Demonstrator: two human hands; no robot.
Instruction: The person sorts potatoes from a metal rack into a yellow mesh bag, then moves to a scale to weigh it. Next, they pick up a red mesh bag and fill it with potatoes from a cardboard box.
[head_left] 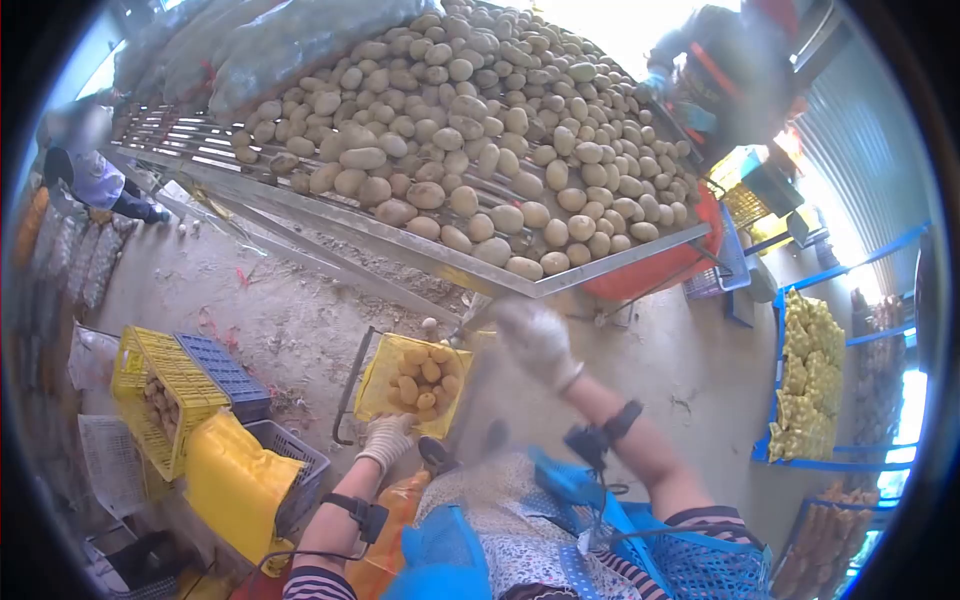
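Observation:
My left hand (387,440), in a pale knit glove, is at the near edge of a yellow crate (372,378). Potatoes (428,377) lie in that crate, and my fingertips are close to the nearest ones. Whether they grip one, I cannot make out. My right hand (537,342), also gloved, hangs in the air just below the front corner of a metal-framed slatted table (590,276). Motion smears its fingers, so a hold on anything is not visible. Many potatoes (480,130) are heaped across the table.
Left of me stand a yellow crate (190,395), a blue crate (222,372) and a yellow sheet (240,470). Filled bags (290,50) lie at the table's far left. One person (725,85) is at the far right side, another (95,170) at left. Yellow netted sacks (808,380) stand right.

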